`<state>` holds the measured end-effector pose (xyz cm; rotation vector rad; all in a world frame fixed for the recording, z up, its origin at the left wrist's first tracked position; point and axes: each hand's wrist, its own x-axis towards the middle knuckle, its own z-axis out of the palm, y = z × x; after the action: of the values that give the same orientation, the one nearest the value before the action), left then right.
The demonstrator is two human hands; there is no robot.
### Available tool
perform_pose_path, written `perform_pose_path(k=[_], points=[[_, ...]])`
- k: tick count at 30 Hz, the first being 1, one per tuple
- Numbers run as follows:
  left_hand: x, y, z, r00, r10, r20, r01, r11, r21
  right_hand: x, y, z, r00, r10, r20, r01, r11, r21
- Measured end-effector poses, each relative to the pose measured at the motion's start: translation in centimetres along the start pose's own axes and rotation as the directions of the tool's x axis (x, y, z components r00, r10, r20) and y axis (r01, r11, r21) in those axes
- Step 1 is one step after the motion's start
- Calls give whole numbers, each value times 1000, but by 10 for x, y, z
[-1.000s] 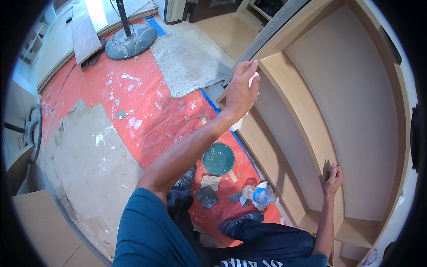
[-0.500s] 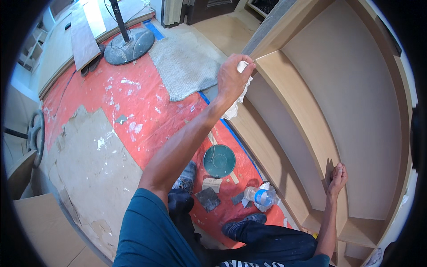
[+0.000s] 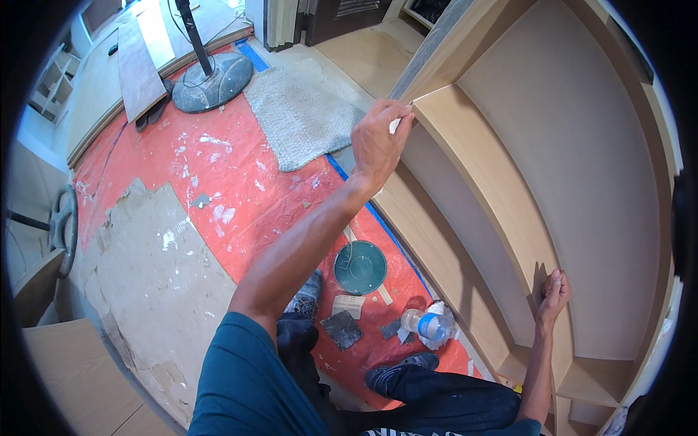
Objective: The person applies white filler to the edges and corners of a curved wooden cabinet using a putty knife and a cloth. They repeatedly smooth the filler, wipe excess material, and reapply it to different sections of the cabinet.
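A curved wooden shelf board runs across the open shelving unit on the person's right, one board of the same pale wood below it. At its far end, the left hand pinches a white cloth between thumb and fingers, just beside the corner, mostly hiding the cloth. Nearer the body, the right hand is at the board, its fingers curled in and pressed together; whether they pinch anything, I cannot tell. Left of the unit, red floor sheeting carries a dark green round tub, a dark grey square sheet and a clear plastic bottle lying on its side. Farther off are a grey textured mat and a round stand base.
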<state>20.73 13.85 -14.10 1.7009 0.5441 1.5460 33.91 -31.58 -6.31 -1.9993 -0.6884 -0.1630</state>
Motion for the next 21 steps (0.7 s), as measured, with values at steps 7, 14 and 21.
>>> perform_pose_path(k=[7,14,21], points=[[-6,-15,7,961,-271,52,275,931,-239,-1,1,1,998,-55,31,57,996,-75],[-4,-13,9,951,-305,54,304,885,-352,-3,0,-1,999,-15,37,18,998,-67],[13,-17,-4,799,-504,327,601,674,-429,-3,1,0,1000,3,20,-3,999,-42]])
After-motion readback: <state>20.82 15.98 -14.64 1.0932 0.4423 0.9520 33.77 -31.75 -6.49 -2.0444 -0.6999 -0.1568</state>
